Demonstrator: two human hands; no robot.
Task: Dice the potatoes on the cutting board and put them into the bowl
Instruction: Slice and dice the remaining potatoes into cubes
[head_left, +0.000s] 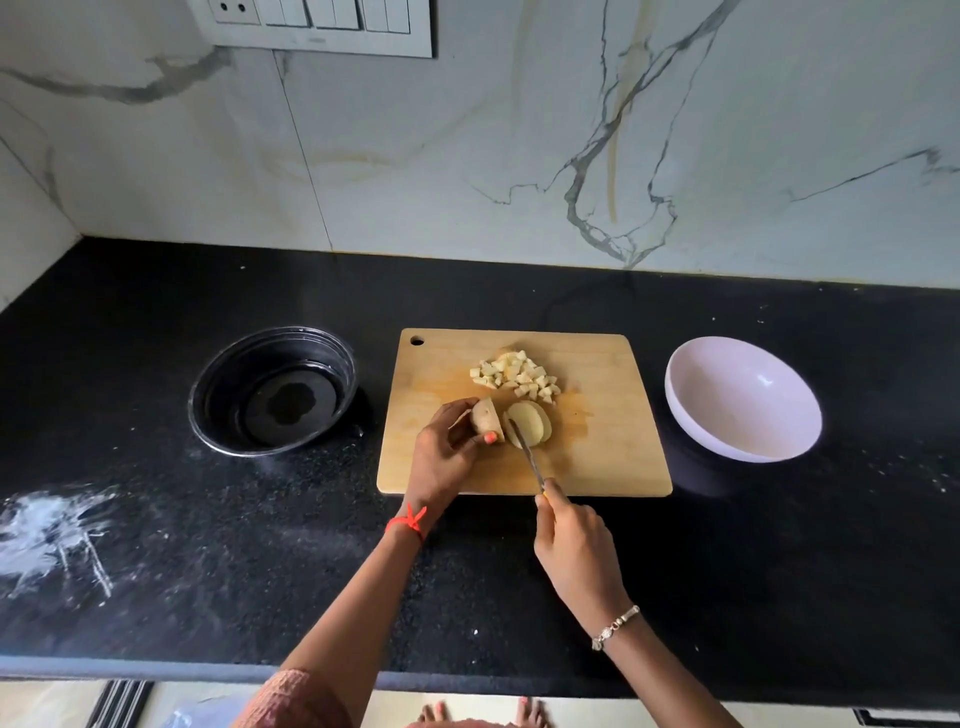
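A wooden cutting board (597, 457) lies on the black counter. My left hand (441, 454) grips the uncut end of a potato (485, 417) near the board's middle. Cut slices (530, 422) lean to its right. My right hand (574, 545) holds a knife (530, 457) by its handle, the blade set between the potato end and the slices. A heap of diced potato (517, 375) sits just behind. To the right of the board stands a white bowl (743, 397), with nothing in it.
A black round container (272, 389) with a little liquid stands left of the board. White powder smears (52, 530) mark the counter at the front left. A marble wall with a switch panel (317, 23) rises behind. The counter's front edge runs below my forearms.
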